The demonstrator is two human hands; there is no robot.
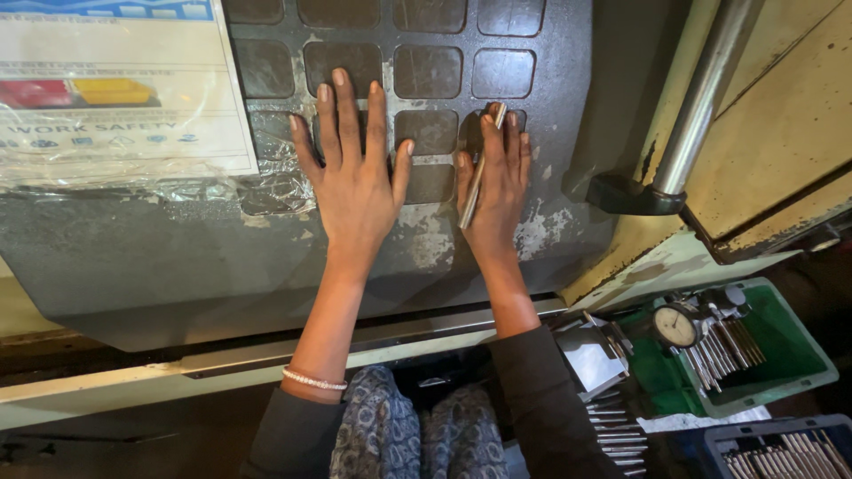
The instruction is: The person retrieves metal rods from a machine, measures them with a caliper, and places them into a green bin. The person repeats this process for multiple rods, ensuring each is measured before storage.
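My left hand lies flat, fingers spread, on a dark grey metal panel with raised square pads. A pale beaded bracelet circles that wrist. My right hand rests on the same panel just to the right, palm down. A thin metal rod runs lengthwise under its thumb and index finger, held against the hand. Both sleeves are dark.
A plastic-wrapped printed sheet covers the panel's upper left. A steel bar crosses a cream machine body at right. A green tray holds a dial gauge and several metal pins. More pins lie in a blue tray.
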